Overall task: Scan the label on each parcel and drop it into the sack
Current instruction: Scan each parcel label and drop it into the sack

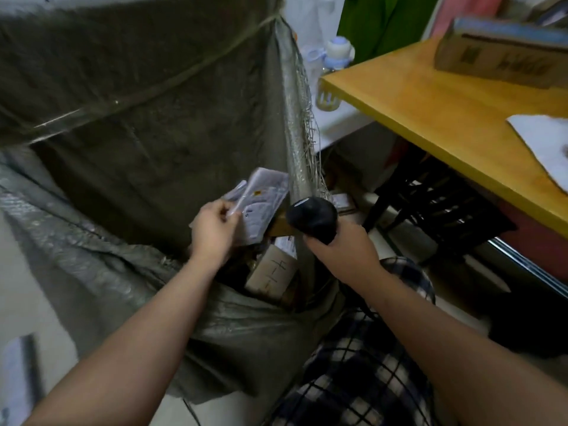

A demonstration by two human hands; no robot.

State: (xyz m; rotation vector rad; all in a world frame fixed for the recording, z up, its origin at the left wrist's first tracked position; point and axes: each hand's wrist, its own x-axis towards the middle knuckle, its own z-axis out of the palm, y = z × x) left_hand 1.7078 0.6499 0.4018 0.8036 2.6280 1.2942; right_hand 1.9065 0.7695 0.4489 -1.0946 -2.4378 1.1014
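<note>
2 hands in view. L hand [213, 229] holds 1 parcel [261, 204], a thin plastic mailer w/ a white label facing up. Thumb on top and fingers under, clamped on its near-left edge. The parcel is tilted and sits in the air over the mouth of the sack [153, 133], not inside it.

R hand [341, 244] grips 1 black scanner [312, 219], fingers wrapped tight round the handle. The scanner head is just beside the parcel's right edge; can't tell if they touch.

1 sack, olive woven, big, mouth wide open, far wall standing tall. Inside, below the hands, at least 2 cardboard boxes: one w/ pen marks on it [270, 272], one w/ a white label [287, 242]. More may lie beneath, too dark to count.

Right side: 1 yellow table [430, 103], carrying 1 carton [498, 53] and 1 white flat item [547, 142], blurred. 1 black crate [439, 210] sits under the table. 1 pale blue bottle [338, 52] stands past the table's far corner. 1 labelled box [342, 201] lies low down just past the sack, partly hidden by the scanner. Plaid cloth [368, 364] at bottom centre, under the R forearm.
</note>
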